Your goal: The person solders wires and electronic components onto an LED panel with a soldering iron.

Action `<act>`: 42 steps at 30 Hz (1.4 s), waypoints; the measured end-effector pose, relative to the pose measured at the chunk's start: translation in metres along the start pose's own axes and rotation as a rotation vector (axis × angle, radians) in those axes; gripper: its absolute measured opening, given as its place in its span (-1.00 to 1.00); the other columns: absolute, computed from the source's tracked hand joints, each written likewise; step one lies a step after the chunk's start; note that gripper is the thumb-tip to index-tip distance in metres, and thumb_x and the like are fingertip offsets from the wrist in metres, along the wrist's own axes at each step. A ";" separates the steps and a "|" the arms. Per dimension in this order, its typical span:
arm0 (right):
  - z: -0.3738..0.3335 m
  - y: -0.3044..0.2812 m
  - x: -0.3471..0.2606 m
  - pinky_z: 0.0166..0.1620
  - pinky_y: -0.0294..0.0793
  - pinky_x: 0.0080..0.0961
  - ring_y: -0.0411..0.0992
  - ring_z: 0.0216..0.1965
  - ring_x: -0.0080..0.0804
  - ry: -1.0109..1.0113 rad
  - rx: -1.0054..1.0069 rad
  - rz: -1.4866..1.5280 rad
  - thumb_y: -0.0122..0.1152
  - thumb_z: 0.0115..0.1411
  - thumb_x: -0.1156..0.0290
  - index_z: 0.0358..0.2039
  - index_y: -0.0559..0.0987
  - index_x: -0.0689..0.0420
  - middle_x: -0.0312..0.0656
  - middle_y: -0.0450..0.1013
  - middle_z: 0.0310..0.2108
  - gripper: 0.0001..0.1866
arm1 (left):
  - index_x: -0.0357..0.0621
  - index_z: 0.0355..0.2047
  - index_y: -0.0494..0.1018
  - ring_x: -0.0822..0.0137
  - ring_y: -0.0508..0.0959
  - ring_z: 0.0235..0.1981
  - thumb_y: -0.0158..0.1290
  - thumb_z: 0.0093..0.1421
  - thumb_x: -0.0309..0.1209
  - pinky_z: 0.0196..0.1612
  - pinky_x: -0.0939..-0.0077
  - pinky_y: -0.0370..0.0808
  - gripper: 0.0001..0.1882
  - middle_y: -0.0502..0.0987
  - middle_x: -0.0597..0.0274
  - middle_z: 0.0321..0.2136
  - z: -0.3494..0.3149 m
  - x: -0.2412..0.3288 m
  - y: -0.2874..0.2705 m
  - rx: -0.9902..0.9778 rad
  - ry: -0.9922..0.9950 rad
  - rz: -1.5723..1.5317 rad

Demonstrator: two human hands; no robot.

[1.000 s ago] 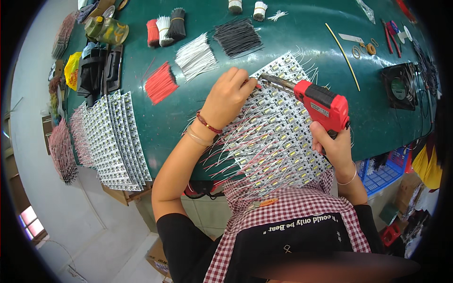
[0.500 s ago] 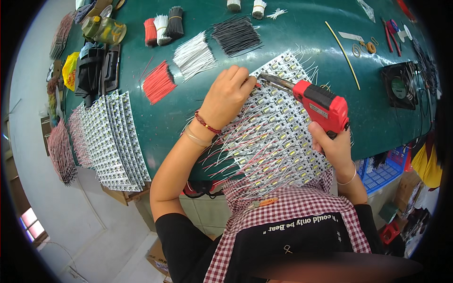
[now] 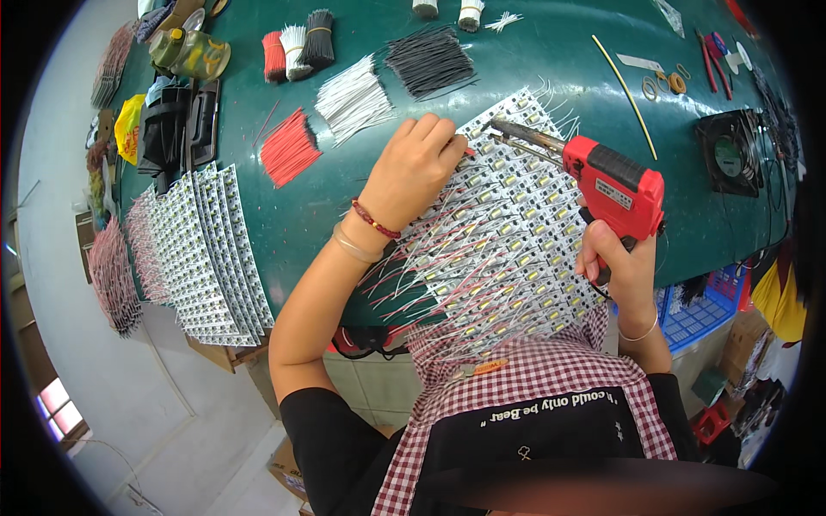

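A white LED circuit board panel [image 3: 538, 211] lies across the table's near edge and my apron, with red and white wires trailing off its left side. My left hand [image 3: 413, 168] is closed at the panel's upper left edge, a short bit of red wire [image 3: 469, 152] showing at its fingertips; the rest of that wire is hidden. In my right hand [image 3: 621, 262] is a red and black soldering gun [image 3: 618, 185]. The gun's metal tip points left over the panel's upper part, a little right of my left fingertips.
Cut red wires [image 3: 290, 148], white wires [image 3: 353, 99] and black wires [image 3: 430, 64] lie in piles beyond my left hand. Stacked LED panels [image 3: 211, 258] stand at the left. A black fan [image 3: 730, 155] sits at the right, near a yellow stick [image 3: 625, 96] and red-handled pliers [image 3: 714, 64].
The soldering gun has moved right in my right hand, its tip away from my left fingertips. My left hand stays at nearly the same place.
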State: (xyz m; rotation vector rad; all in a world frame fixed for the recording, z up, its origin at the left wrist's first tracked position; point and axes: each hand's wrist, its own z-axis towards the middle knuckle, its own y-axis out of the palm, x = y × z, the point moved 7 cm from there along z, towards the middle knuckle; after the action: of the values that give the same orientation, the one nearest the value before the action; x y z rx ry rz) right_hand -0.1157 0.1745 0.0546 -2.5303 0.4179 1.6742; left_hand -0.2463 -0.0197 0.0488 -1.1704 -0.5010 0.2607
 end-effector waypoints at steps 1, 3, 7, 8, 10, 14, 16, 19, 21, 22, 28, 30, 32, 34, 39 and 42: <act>0.000 0.000 0.000 -0.67 0.27 -0.68 0.34 -0.75 -0.64 -0.014 0.001 -0.002 0.23 0.22 0.39 -0.38 0.52 0.23 -0.31 0.42 -0.68 -0.84 | -0.20 -0.32 0.52 0.24 0.41 -0.34 0.09 -0.01 -0.57 -0.24 0.38 0.38 -0.81 0.38 0.23 -0.41 0.000 0.000 0.000 0.002 0.005 0.008; -0.002 -0.001 0.001 -0.66 0.29 -0.67 0.34 -0.75 -0.64 -0.005 0.005 0.004 0.22 0.22 0.40 -0.37 0.52 0.23 -0.32 0.42 -0.68 -0.84 | -0.19 -0.33 0.53 0.24 0.42 -0.34 0.08 -0.01 -0.58 -0.25 0.38 0.37 -0.81 0.39 0.24 -0.41 0.000 -0.001 -0.003 0.003 0.011 0.016; -0.008 -0.004 0.003 -0.62 0.37 -0.62 0.35 -0.73 -0.63 -0.019 0.004 0.068 0.22 0.22 0.42 -0.35 0.51 0.25 -0.33 0.39 -0.69 -0.85 | -0.17 -0.35 0.53 0.25 0.41 -0.38 0.09 -0.04 -0.58 -0.28 0.36 0.36 -0.81 0.37 0.25 -0.45 0.008 0.000 -0.023 0.074 -0.011 0.019; -0.010 -0.006 0.004 -0.62 0.37 -0.62 0.35 -0.73 -0.63 -0.017 0.008 0.069 0.22 0.22 0.42 -0.35 0.51 0.25 -0.33 0.39 -0.69 -0.85 | -0.17 -0.36 0.53 0.25 0.40 -0.39 0.10 -0.04 -0.58 -0.30 0.36 0.35 -0.82 0.35 0.24 -0.46 0.008 0.002 -0.029 0.131 -0.019 0.017; -0.012 -0.008 0.006 -0.60 0.40 -0.59 0.35 -0.73 -0.62 0.007 0.003 0.110 0.22 0.22 0.42 -0.34 0.50 0.26 -0.34 0.37 -0.70 -0.84 | -0.18 -0.36 0.52 0.25 0.40 -0.41 0.10 -0.04 -0.58 -0.31 0.38 0.35 -0.82 0.34 0.24 -0.47 0.009 0.014 -0.024 0.117 -0.012 -0.007; -0.013 -0.009 0.010 -0.61 0.39 -0.62 0.35 -0.73 -0.63 0.023 -0.015 0.057 0.22 0.23 0.42 -0.33 0.50 0.25 -0.34 0.37 -0.70 -0.84 | -0.21 -0.35 0.52 0.24 0.38 -0.42 0.10 -0.04 -0.58 -0.33 0.40 0.35 -0.81 0.30 0.21 -0.49 -0.002 0.020 -0.002 0.078 -0.031 -0.031; -0.013 -0.008 0.014 -0.62 0.37 -0.64 0.34 -0.73 -0.64 0.052 -0.030 0.028 0.21 0.24 0.42 -0.34 0.50 0.25 -0.34 0.37 -0.69 -0.85 | -0.21 -0.34 0.52 0.24 0.38 -0.41 0.10 -0.03 -0.58 -0.33 0.39 0.36 -0.81 0.30 0.20 -0.49 -0.005 0.020 0.003 0.063 -0.044 -0.043; -0.014 -0.008 0.017 -0.63 0.35 -0.66 0.34 -0.73 -0.65 0.049 -0.037 0.057 0.21 0.24 0.44 -0.34 0.50 0.25 -0.34 0.38 -0.68 -0.86 | -0.22 -0.34 0.52 0.24 0.38 -0.40 0.10 -0.03 -0.57 -0.32 0.39 0.36 -0.81 0.29 0.20 -0.49 -0.006 0.021 0.006 0.070 -0.056 -0.019; -0.013 -0.007 0.017 -0.63 0.35 -0.66 0.34 -0.73 -0.65 0.056 -0.035 0.046 0.22 0.24 0.44 -0.34 0.50 0.25 -0.34 0.39 -0.67 -0.87 | -0.23 -0.33 0.52 0.24 0.38 -0.41 0.10 -0.03 -0.57 -0.32 0.38 0.36 -0.80 0.29 0.20 -0.49 -0.005 0.022 0.004 0.092 -0.048 -0.002; -0.013 -0.007 0.017 -0.63 0.34 -0.66 0.34 -0.72 -0.65 0.062 -0.031 0.031 0.22 0.23 0.45 -0.34 0.50 0.25 -0.34 0.39 -0.67 -0.87 | -0.23 -0.33 0.52 0.24 0.38 -0.41 0.10 -0.03 -0.57 -0.32 0.38 0.36 -0.80 0.29 0.20 -0.49 -0.006 0.022 0.005 0.090 -0.047 -0.002; -0.012 -0.006 0.017 -0.63 0.33 -0.67 0.33 -0.71 -0.67 0.077 -0.016 0.005 0.25 0.21 0.47 -0.28 0.52 0.26 -0.35 0.39 -0.67 -0.86 | -0.25 -0.31 0.52 0.24 0.38 -0.41 0.10 -0.02 -0.56 -0.32 0.39 0.36 -0.80 0.29 0.20 -0.49 -0.008 0.022 0.008 0.094 -0.048 0.021; -0.013 -0.005 0.016 -0.63 0.32 -0.68 0.32 -0.71 -0.68 0.084 -0.005 -0.006 0.26 0.21 0.46 -0.27 0.52 0.26 -0.36 0.39 -0.67 -0.85 | -0.27 -0.31 0.52 0.24 0.38 -0.42 0.10 -0.01 -0.56 -0.33 0.39 0.36 -0.80 0.30 0.20 -0.48 -0.006 0.025 0.008 0.083 -0.041 0.036; -0.012 -0.006 0.016 -0.62 0.32 -0.68 0.32 -0.71 -0.69 0.088 0.005 -0.015 0.27 0.20 0.46 -0.26 0.52 0.26 -0.36 0.39 -0.67 -0.83 | -0.27 -0.31 0.52 0.24 0.38 -0.41 0.10 -0.01 -0.56 -0.34 0.39 0.35 -0.80 0.30 0.19 -0.48 -0.006 0.026 0.008 0.087 -0.046 0.041; -0.012 -0.006 0.018 -0.62 0.31 -0.69 0.32 -0.71 -0.69 0.104 -0.032 -0.105 0.27 0.20 0.46 -0.24 0.52 0.25 -0.37 0.39 -0.66 -0.82 | -0.27 -0.32 0.52 0.24 0.38 -0.41 0.10 -0.01 -0.56 -0.34 0.39 0.34 -0.81 0.30 0.19 -0.48 -0.006 0.027 0.008 0.091 -0.052 0.046; -0.014 -0.006 0.019 -0.63 0.31 -0.69 0.33 -0.70 -0.68 0.085 0.003 -0.074 0.27 0.19 0.47 -0.26 0.52 0.25 -0.37 0.40 -0.65 -0.84 | -0.27 -0.32 0.51 0.24 0.39 -0.41 0.09 0.01 -0.55 -0.34 0.38 0.33 -0.82 0.30 0.18 -0.47 -0.005 0.028 0.009 0.081 -0.054 0.075; -0.014 -0.009 0.015 -0.63 0.31 -0.69 0.34 -0.70 -0.67 0.066 0.023 -0.006 0.27 0.19 0.47 -0.27 0.51 0.24 -0.36 0.40 -0.65 -0.84 | -0.27 -0.32 0.51 0.24 0.39 -0.41 0.09 0.01 -0.55 -0.34 0.38 0.34 -0.82 0.31 0.19 -0.47 -0.005 0.028 0.008 0.075 -0.052 0.067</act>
State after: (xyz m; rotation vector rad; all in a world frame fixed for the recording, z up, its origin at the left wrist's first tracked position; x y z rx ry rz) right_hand -0.0951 0.1771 0.0458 -2.5738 0.4322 1.5777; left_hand -0.2192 -0.0078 0.0465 -1.1109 -0.4943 0.3654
